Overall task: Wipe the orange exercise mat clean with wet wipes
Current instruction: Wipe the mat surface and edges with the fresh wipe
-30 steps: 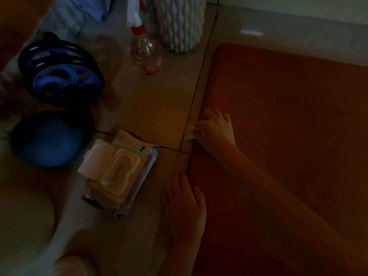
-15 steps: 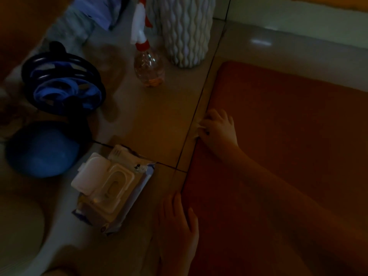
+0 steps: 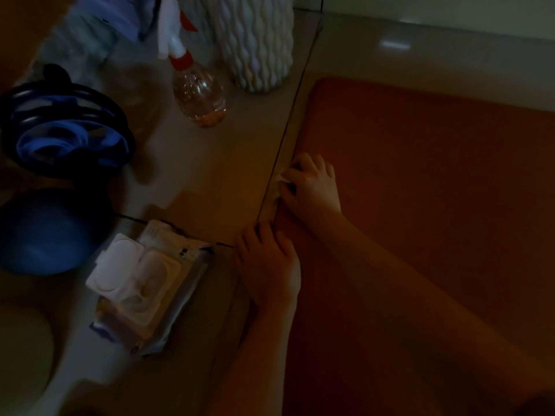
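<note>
Fingers [image 3: 261,235] of my left hand [image 3: 267,265] lie flat and spread, gripping nothing, pinning the orange mat [image 3: 435,190] at its left edge. Just beyond, my right hand [image 3: 313,187] has its fingers curled round a white wet wipe [image 3: 282,179], bunched against that same edge.

Judgement: the wipe is limp, damp and near weightless. Best kept wadded under the fingertips so it doesn't roll up. The mat looks like soft, thin, grippy foam. It could creep or lift at the border under a hard stroke, so bracing it flat makes sense.

Floor [image 3: 210,181]: glossy tile, with a dark grout line running alongside the mat. Left to right on it:
- blue-and-black roller wheel [image 3: 66,136]
- blue rounded object [image 3: 45,232]
- wipes pack [image 3: 144,283], lid flipped open
- spray bottle [image 3: 199,97]
- ribbed white vase [image 3: 255,40]

Room is dim; fine detail is poor.
</note>
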### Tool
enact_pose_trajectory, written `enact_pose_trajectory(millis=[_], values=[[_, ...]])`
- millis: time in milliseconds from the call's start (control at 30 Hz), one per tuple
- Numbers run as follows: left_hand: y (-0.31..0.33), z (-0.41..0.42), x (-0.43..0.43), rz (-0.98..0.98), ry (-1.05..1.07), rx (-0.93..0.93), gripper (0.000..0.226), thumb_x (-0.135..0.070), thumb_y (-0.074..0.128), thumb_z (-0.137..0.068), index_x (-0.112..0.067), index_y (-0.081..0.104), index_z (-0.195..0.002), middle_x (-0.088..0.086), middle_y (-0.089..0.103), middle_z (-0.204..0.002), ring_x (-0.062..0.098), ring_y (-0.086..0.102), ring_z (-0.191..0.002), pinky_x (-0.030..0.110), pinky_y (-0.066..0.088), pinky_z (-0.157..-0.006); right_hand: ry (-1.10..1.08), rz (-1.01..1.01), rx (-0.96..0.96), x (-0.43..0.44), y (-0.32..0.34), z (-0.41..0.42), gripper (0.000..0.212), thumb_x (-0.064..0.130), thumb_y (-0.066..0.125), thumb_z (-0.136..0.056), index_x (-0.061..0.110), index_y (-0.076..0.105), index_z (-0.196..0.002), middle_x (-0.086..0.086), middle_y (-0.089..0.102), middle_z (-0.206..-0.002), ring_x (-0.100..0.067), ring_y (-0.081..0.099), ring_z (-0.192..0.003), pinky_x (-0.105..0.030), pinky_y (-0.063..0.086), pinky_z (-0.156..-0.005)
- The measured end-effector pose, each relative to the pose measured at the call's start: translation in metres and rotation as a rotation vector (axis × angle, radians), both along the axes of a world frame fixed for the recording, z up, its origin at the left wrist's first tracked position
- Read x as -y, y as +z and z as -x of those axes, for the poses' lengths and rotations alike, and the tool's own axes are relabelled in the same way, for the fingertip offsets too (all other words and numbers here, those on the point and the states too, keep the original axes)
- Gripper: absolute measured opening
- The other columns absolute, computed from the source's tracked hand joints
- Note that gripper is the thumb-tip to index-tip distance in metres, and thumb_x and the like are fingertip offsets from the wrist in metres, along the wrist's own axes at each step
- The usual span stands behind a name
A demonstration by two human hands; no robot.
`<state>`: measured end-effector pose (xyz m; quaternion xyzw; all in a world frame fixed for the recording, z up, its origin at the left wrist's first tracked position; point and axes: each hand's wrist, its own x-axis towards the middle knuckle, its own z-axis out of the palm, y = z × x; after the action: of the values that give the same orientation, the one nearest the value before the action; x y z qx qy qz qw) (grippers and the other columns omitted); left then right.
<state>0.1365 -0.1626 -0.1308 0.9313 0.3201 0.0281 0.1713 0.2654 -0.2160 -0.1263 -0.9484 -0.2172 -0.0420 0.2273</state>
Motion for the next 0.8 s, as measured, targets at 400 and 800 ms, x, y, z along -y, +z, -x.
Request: enact_pose_trajectory(millis=[400,800], values=[[0.0,0.001,0.0,0.002,-0.049,-0.027,0.046,-0.034,0.028,-0.095,-0.008,0.062,-0.113,0.015,0.058,-0.116,0.036,0.054,-0.107,0.05,0.048,-0.083,-0.013,0.239,-0.102,-0.006,0.021,-0.057,0.03,0.032,0.05,-0.096,0.021,0.064,-0.119,-0.006,0.044,-0.132,-0.028,0.034,-0.128,-0.041,0.027,-0.104],[-0.002,-0.128,0.014,-0.036,0.032,0.036,0.051,-0.04,0.029,-0.095,-0.006,0.063,-0.112,0.015,0.059,-0.12,0.035,0.054,-0.112,0.049,0.044,-0.089,-0.095,0.271,-0.056,-0.003,0.02,-0.164,0.034,0.035,0.054,-0.093,0.016,0.063,-0.119,-0.005,0.046,-0.134,-0.026,0.035,-0.129,-0.04,0.029,-0.104]])
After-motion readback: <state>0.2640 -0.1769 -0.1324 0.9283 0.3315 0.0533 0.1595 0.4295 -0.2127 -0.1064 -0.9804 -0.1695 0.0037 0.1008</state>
